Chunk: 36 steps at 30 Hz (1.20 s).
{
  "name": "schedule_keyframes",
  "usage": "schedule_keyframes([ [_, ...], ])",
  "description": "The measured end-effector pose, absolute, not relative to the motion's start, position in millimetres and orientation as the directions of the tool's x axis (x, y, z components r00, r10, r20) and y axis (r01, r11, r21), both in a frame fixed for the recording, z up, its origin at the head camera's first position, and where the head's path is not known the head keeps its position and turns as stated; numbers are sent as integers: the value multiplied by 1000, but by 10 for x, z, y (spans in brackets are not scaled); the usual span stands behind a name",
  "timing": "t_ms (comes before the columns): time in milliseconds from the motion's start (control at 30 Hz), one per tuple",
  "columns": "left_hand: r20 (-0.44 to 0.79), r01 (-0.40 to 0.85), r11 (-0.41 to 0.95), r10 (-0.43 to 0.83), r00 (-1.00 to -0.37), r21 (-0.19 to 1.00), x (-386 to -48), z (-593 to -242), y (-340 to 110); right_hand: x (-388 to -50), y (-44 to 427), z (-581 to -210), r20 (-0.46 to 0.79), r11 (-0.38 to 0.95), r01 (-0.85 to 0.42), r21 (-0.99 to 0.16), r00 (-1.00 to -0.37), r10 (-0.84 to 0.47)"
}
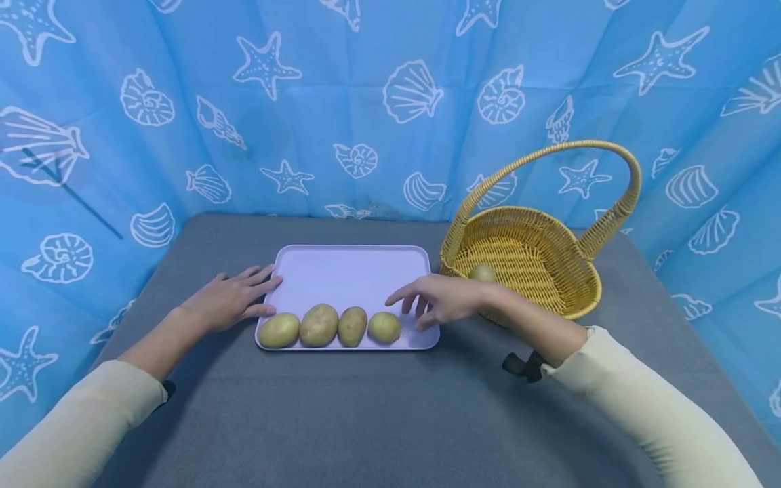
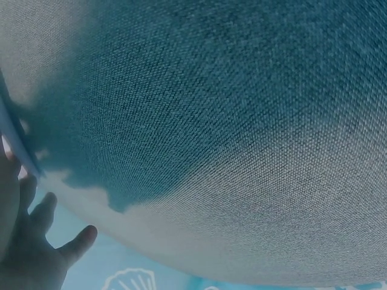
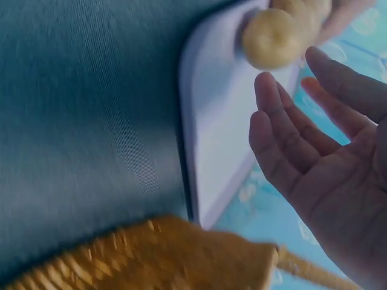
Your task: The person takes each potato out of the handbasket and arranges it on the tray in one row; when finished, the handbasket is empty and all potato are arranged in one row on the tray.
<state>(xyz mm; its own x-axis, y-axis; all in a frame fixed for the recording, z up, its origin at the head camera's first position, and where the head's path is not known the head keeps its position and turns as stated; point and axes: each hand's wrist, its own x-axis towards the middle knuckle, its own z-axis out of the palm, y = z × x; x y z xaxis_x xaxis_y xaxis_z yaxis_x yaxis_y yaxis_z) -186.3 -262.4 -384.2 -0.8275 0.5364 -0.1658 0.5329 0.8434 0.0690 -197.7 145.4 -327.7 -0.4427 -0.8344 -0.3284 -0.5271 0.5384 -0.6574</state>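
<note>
Several potatoes stand in a row along the near edge of a pale lilac tray [image 1: 354, 278]: an oval potato [image 1: 279, 331] at the left, a large one [image 1: 318, 325], a narrower one [image 1: 352, 327] and a small round potato [image 1: 384, 327] at the right. My left hand [image 1: 228, 298] touches the tray's left edge with its fingers extended. Over the tray's right side hovers my right hand [image 1: 448, 298], fingers loosely bent, holding nothing. In the right wrist view, a gap separates its fingertips from the small round potato [image 3: 270, 39].
A yellow wicker basket [image 1: 588, 288] with a tall arched handle stands right of the tray, behind my right forearm. One more potato [image 1: 483, 273] lies inside it. Grey cloth [image 1: 366, 420] covers the table, and a blue shell-patterned curtain [image 1: 342, 115] hangs behind.
</note>
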Motion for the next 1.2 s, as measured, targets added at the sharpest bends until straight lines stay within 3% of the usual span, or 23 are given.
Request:
schedule_keyframes([
  [200, -167, 535, 843, 537, -827, 65, -1870, -3840, -2616, -2040, 1803, -3040, -297, 508, -500, -702, -444, -846],
  [500, -162, 538, 841, 539, -826, 54, -1867, -3833, -2615, -2230, 2343, -2757, -350, 540, -426, -726, -447, -823],
  [733, -166, 539, 841, 539, -826, 43, -1870, -3839, -2613, -2392, 2600, -2781, -384, 584, -322, -745, -508, -771],
  [1200, -165, 539, 841, 539, -826, 50, -1873, -3833, -2617, -2662, 2772, -2893, -520, 689, -157, -707, -546, -657],
])
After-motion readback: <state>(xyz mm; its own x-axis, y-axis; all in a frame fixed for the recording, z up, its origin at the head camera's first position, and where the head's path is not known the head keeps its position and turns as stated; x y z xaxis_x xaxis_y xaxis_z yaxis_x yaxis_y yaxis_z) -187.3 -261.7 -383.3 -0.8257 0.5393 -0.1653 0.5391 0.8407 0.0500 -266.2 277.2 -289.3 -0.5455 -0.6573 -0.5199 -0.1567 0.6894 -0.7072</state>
